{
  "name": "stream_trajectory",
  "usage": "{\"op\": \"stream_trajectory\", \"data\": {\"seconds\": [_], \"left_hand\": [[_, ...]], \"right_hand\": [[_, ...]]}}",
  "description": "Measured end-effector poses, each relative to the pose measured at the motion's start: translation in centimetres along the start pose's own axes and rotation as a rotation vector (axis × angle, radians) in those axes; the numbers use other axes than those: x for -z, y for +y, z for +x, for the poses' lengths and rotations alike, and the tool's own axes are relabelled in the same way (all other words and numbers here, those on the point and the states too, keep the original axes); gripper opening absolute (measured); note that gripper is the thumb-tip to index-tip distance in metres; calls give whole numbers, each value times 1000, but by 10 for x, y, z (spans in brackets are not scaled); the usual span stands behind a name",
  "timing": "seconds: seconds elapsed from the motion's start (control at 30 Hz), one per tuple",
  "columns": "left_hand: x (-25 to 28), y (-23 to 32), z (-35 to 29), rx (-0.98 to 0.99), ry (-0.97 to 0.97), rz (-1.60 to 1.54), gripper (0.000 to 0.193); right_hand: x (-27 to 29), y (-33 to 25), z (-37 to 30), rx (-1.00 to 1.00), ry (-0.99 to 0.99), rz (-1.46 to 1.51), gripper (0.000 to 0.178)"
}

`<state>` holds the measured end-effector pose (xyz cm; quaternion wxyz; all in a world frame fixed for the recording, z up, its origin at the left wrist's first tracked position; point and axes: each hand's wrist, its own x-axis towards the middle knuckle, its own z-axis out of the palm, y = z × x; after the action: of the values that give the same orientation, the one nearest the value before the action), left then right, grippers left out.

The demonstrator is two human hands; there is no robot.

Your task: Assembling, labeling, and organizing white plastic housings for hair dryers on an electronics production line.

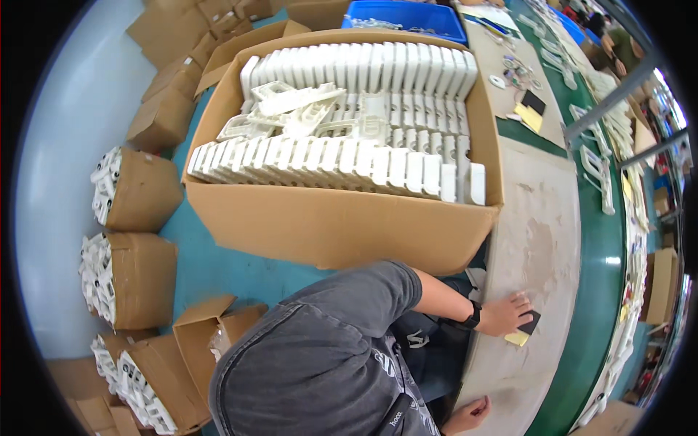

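My left hand [507, 314], with a dark watch on its wrist, lies on the work table, fingers spread. Its fingertips touch a small black square pad [530, 322]. A yellow piece [517, 338] sticks out beside that pad, below the hand. Closer to the table's near edge rests my right hand [469, 416], its fingers loosely curled and no object visible in them. Another black pad [534, 102] with a yellow piece [528, 118] lies farther up the table.
Beside me stands a large carton [327, 221] packed with rows of white plastic parts [356, 65]. A blue bin [407, 18] sits behind it. Several cartons [142, 280] of white parts line the left. A green conveyor [602, 240] runs past the table [538, 203].
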<state>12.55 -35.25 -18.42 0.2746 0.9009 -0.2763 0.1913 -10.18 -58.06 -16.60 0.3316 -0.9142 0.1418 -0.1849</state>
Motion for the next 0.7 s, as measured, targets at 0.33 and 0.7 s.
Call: {"op": "stream_trajectory", "data": {"seconds": [0.33,0.7], "left_hand": [[13,-3,13,-60,-5,-46,43],[-8,15,12,-28,17,-207,53]], "right_hand": [[7,-24,14,-29,16,-169,16],[22,-43,-10,-57,75,-168,23]]}}
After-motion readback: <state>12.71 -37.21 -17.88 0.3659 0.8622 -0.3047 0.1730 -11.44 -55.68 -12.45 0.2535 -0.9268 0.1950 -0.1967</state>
